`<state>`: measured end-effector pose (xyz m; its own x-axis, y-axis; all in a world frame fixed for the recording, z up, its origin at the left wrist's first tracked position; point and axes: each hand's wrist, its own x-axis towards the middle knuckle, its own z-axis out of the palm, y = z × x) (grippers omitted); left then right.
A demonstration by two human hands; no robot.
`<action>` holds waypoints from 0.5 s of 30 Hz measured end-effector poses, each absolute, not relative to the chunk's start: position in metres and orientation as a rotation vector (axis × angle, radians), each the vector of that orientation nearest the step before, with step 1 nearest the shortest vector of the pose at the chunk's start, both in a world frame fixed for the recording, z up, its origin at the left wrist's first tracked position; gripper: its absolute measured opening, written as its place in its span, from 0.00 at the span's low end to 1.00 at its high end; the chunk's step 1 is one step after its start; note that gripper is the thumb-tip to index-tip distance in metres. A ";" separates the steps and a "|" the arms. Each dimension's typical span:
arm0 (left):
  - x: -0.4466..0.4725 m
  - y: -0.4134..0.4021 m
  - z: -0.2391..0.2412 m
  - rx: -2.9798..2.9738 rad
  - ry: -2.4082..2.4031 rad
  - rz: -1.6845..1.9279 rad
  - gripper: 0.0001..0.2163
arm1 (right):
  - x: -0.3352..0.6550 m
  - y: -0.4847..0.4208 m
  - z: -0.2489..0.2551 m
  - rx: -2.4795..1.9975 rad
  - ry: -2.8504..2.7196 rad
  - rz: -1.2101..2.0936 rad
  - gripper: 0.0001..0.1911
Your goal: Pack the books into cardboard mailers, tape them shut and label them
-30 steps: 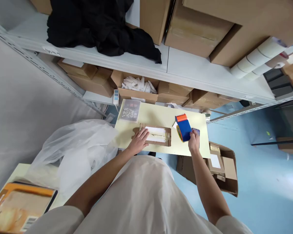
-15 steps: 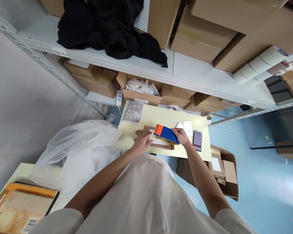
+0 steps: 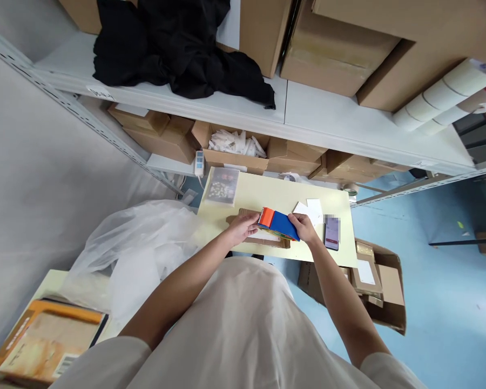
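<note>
A blue and orange tape dispenser (image 3: pixel 284 224) is held over a flat piece of cardboard (image 3: pixel 263 242) on the pale yellow table (image 3: pixel 263 189). My right hand (image 3: pixel 303 227) grips its blue end. At the orange end, my left hand (image 3: pixel 243 227) has its fingers pinched against the edge. Beneath the dispenser a white label or paper lies on the cardboard, partly covered. White cards (image 3: pixel 315 210) and a phone (image 3: pixel 331 232) lie to the right of my right hand.
A plastic sleeve (image 3: pixel 223 186) lies at the table's back left. Shelves with cardboard boxes (image 3: pixel 340 48) and black cloth (image 3: pixel 178 48) rise behind. Translucent plastic sheeting (image 3: pixel 133 237) bulges at the left. An open carton (image 3: pixel 392 319) of parcels stands on the floor at right.
My left hand has moved in from beside the dispenser and closed on its orange end. My right hand keeps its grip on the blue end.
</note>
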<state>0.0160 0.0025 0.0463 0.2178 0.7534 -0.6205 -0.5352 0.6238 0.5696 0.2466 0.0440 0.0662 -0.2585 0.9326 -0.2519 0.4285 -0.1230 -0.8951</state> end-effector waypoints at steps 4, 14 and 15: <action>0.020 0.001 0.039 0.130 0.943 0.903 0.14 | 0.248 0.044 0.064 -1.486 -1.689 1.361 0.28; 0.026 0.003 0.047 0.219 0.900 0.743 0.09 | 0.254 0.045 0.061 -1.449 -1.766 1.378 0.28; 0.026 0.004 0.049 0.245 0.912 0.728 0.08 | 0.254 0.045 0.061 -1.450 -1.776 1.372 0.29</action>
<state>0.0262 0.0040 0.0488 0.3963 0.6662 -0.6318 -0.4679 0.7386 0.4853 0.2544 0.0449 0.0606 -0.3348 0.9147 -0.2262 0.4498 -0.0558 -0.8914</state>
